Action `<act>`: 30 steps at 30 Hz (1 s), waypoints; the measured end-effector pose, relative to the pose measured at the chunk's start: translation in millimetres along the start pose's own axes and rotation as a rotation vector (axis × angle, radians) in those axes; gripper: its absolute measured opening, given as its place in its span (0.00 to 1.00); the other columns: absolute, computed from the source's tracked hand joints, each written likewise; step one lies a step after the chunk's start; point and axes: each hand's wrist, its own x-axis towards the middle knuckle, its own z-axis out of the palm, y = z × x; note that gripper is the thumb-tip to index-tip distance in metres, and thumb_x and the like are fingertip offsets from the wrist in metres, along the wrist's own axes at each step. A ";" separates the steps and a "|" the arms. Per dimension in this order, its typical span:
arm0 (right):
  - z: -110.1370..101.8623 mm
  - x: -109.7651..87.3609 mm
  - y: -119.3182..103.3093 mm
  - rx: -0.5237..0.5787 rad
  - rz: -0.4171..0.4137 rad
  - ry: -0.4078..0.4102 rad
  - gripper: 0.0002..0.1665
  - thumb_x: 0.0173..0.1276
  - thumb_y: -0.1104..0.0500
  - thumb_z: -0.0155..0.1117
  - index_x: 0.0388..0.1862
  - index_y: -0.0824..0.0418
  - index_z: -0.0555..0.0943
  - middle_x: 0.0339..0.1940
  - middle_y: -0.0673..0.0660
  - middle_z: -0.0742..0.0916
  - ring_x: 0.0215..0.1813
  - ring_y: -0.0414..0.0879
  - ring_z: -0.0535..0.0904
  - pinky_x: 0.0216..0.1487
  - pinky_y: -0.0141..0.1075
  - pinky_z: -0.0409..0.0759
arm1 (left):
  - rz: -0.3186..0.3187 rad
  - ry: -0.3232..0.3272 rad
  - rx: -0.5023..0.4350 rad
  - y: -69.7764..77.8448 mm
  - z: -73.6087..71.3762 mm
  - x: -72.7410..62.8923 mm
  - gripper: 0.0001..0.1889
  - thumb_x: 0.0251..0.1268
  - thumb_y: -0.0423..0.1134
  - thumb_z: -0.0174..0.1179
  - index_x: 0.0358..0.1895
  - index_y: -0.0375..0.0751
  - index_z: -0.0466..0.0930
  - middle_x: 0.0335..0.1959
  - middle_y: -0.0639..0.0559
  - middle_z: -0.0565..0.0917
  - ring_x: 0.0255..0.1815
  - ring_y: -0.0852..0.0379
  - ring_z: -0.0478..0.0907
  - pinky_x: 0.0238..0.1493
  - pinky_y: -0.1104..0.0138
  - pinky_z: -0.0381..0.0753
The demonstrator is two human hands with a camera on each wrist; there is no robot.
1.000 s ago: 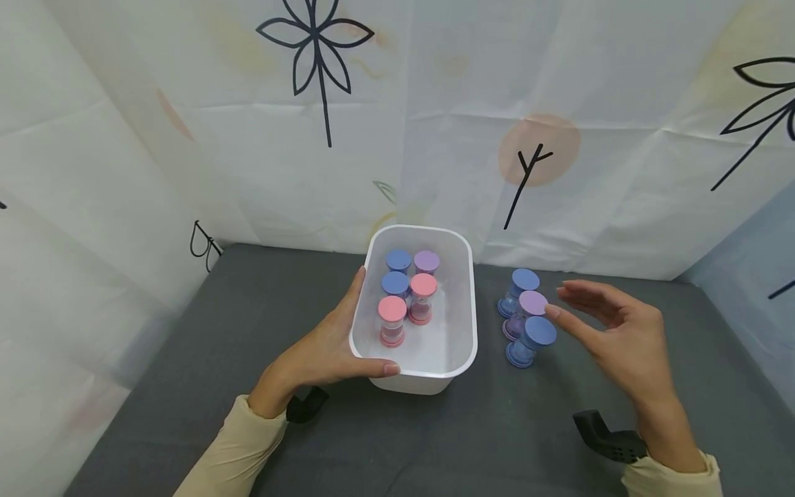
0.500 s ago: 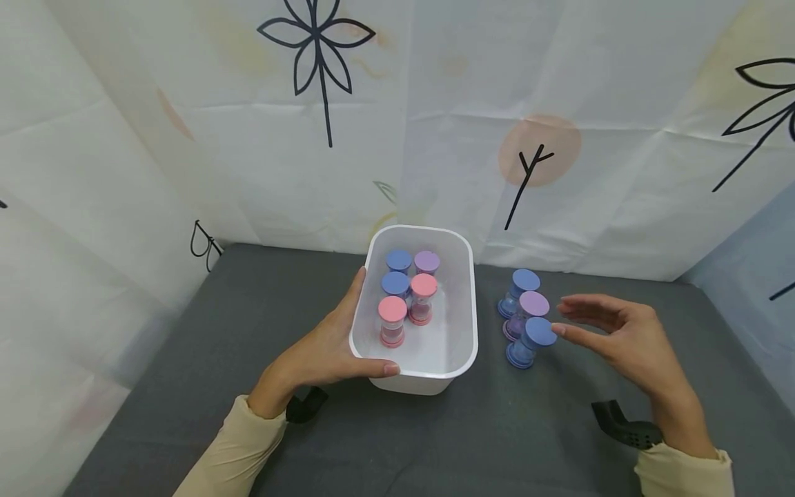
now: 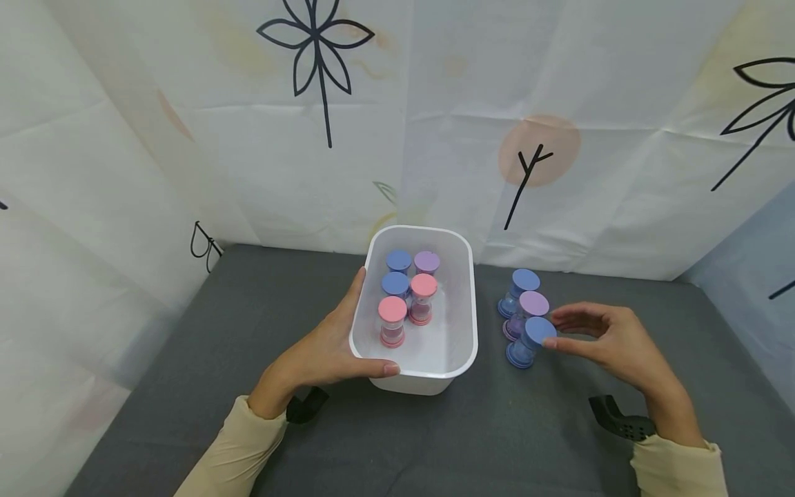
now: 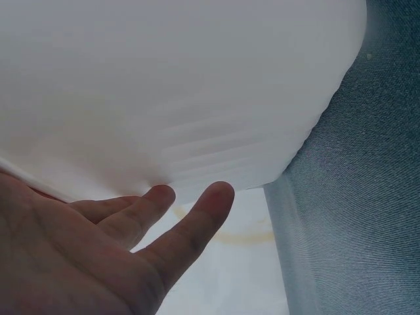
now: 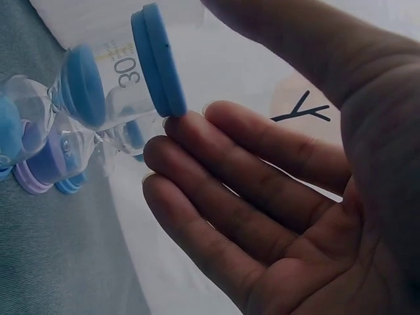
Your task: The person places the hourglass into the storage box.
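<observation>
A white plastic bin (image 3: 456,310) stands mid-table in the head view, holding several small sand timers: blue ones (image 3: 395,283), a purple one (image 3: 426,261) and pink ones (image 3: 392,321). My left hand (image 3: 329,348) rests against its near left corner, fingers straight along the side wall and thumb along the front. To the right, a purple sand timer (image 3: 533,304) stands between a far blue timer (image 3: 524,281) and a near blue timer (image 3: 535,338). My right hand (image 3: 605,338) is at the near one, fingers extended by its cap (image 5: 157,62); a firm hold is not visible.
Dark grey cloth covers the table (image 3: 472,442). Behind it hangs a pale patterned curtain (image 3: 447,159), close to the far ends of the bin and the timer row. Black wrist mounts (image 3: 621,417) sit on both wrists.
My right hand has come down and nearer, from beside the purple timer to the near blue timer's cap. My left hand, the bin and the timers have stayed in place.
</observation>
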 end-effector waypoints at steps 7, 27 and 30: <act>2.7 2.2 2.3 -0.001 -0.012 -0.019 0.27 0.58 0.56 0.82 0.54 0.63 0.85 0.50 0.59 0.88 0.46 0.34 0.84 0.44 0.30 0.82 | -0.002 -0.005 -0.004 0.7 0.2 0.8 0.68 0.47 0.34 0.81 0.81 0.66 0.35 0.77 0.61 0.57 0.69 0.46 0.69 0.60 0.63 0.77; 10.3 4.4 2.4 -0.046 0.001 -0.033 0.30 0.54 0.52 0.84 0.52 0.63 0.84 0.49 0.59 0.87 0.47 0.34 0.83 0.46 0.31 0.81 | -0.012 -0.010 -0.005 0.9 0.5 0.2 0.68 0.48 0.35 0.81 0.81 0.66 0.35 0.78 0.63 0.55 0.70 0.47 0.68 0.61 0.56 0.77; 10.7 4.3 2.4 -0.062 -0.002 -0.029 0.30 0.54 0.51 0.84 0.52 0.62 0.84 0.48 0.58 0.88 0.47 0.35 0.84 0.45 0.30 0.81 | -0.005 -0.009 -0.007 0.7 0.6 0.1 0.68 0.47 0.35 0.81 0.81 0.66 0.35 0.78 0.63 0.55 0.71 0.47 0.66 0.61 0.53 0.77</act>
